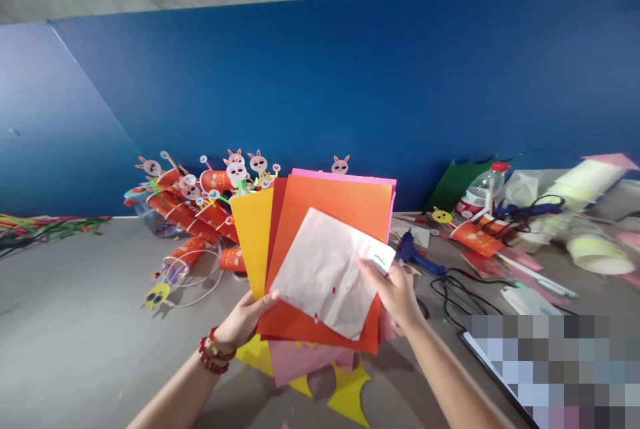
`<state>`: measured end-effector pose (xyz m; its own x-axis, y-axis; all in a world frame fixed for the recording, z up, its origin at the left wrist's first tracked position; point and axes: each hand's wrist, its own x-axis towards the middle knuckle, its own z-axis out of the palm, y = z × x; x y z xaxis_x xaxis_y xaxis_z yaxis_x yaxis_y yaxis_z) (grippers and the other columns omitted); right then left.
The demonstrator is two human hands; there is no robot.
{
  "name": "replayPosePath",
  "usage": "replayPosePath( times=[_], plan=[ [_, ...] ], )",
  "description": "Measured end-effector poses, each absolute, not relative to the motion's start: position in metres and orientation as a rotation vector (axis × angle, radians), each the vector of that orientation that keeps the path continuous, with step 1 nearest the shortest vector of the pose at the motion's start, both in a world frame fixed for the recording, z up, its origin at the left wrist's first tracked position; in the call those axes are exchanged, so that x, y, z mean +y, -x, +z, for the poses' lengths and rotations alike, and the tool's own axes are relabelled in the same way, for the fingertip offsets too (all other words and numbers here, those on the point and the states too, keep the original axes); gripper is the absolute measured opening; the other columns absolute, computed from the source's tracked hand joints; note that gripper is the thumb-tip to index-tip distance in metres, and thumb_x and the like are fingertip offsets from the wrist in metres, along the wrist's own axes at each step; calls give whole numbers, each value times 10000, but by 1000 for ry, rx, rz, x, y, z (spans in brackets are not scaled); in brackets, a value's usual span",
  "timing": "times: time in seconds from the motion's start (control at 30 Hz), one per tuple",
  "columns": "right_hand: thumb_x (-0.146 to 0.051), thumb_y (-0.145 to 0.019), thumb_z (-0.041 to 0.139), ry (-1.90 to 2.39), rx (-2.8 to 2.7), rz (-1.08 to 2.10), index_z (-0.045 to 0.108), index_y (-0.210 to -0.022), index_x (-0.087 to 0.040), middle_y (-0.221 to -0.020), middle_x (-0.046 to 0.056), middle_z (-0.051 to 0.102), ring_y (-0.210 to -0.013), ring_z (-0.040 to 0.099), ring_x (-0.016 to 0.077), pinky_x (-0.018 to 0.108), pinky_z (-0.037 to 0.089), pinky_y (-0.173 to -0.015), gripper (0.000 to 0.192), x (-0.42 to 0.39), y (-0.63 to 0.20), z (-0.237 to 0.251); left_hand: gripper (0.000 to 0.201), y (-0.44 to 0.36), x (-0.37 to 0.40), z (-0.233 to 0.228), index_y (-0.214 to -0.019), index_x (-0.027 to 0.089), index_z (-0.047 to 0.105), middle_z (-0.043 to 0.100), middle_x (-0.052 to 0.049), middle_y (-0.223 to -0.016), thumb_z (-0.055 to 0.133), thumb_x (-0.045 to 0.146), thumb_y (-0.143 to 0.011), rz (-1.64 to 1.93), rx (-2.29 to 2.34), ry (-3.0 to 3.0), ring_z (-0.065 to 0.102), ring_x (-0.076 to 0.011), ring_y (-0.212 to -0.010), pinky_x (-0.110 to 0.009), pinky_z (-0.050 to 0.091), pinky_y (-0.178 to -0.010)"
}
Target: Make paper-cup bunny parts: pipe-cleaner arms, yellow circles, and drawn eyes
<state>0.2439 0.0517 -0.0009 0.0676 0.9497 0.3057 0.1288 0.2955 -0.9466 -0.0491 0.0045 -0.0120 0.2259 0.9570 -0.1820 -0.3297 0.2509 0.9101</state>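
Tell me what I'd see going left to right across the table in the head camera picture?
Pipe cleaners → bunny paper-cup crafts → fanned coloured paper held by left hand and right hand → blue glue gun → plastic bottle → stacked paper cups.

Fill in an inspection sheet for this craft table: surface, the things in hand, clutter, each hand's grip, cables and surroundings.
Surface: grey tabletop, yellow paper offcuts near the front edge.
Things in hand: fanned stack of yellow, orange and pink paper sheets, with a white tissue-like sheet on top.
Clutter: heap of red paper-cup rabbit crafts, coloured pipe cleaners, blue glue gun, clear plastic bottle with red cap, pale paper rolls.
Grips: left hand pinches the stack's lower edge; right hand holds the white sheet's corner.
Cables: black cable looped on the table.
Surroundings: blue wall panel, grey concrete above.
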Motion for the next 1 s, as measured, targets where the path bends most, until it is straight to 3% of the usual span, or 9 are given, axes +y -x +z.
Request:
replayPosePath(
  times=[0.1,0.2,0.3,0.43,0.6,0.7,0.83,1.0],
  plan=[
    [-495,-739,769,1129,-1093,818,766,-865,-204,-951,68,785,-990,708,303,362,571,-860,316,59,-252,-9,460,49,5,-18,-1062,126,719,775,-114,-1003,846,380,-700,1069,907,-873,744,-299,-892,-380,612,-826],
    [-552,-770,726,1148,-865,800,749,-1002,-202,-1090,71,762,-1101,676,300,369,572,-898,421,63,-256,-11,459,47,8,-23,-1073,129,719,766,-117,-1057,852,354,-695,1131,908,-868,738,-290,-917,-352,613,-817],
    [-563,-736,752,1051,-776,945,722,-1090,-192,-1100,70,760,-1077,690,314,390,592,-871,514,62,-253,-5,422,44,11,-27,-1065,143,721,758,-108,-1099,847,330,-709,1195,896,-883,732,-278,-944,-340,614,-816],
    [-383,-588,897,1088,-959,1027,762,-967,-173,-994,80,783,-1038,698,340,393,585,-885,454,56,-247,-1,392,39,11,-28,-1050,152,722,769,-86,-1061,853,286,-706,1256,898,-942,735,-255,-917,-326,620,-794],
    [-413,-642,852,1153,-894,830,764,-986,-140,-1122,118,750,-1148,639,355,479,491,-1024,448,61,-249,-17,419,35,10,-32,-1106,166,714,745,-101,-1135,779,426,-784,1356,848,-845,711,-276,-1025,-353,594,-890],
    [-436,-618,851,1171,-778,806,771,-970,-161,-1185,102,728,-1219,597,344,463,447,-1081,454,65,-253,-24,439,34,9,-34,-1146,180,702,719,-109,-1199,745,460,-810,1374,802,-786,682,-289,-1100,-367,568,-945],
    [-462,-624,844,1202,-705,843,770,-960,-163,-1157,95,739,-1173,631,337,442,512,-1018,455,61,-249,-18,475,36,7,-34,-1155,172,698,732,-108,-1168,798,421,-764,1326,789,-865,679,-297,-1100,-387,555,-966],
    [-405,-627,863,1113,-791,816,728,-1109,-140,-1152,111,737,-1175,628,334,452,502,-1023,566,55,-240,-6,419,34,3,-33,-1074,164,725,757,-94,-1092,810,415,-749,1313,840,-885,700,-285,-1042,-376,573,-927]
  ],
)
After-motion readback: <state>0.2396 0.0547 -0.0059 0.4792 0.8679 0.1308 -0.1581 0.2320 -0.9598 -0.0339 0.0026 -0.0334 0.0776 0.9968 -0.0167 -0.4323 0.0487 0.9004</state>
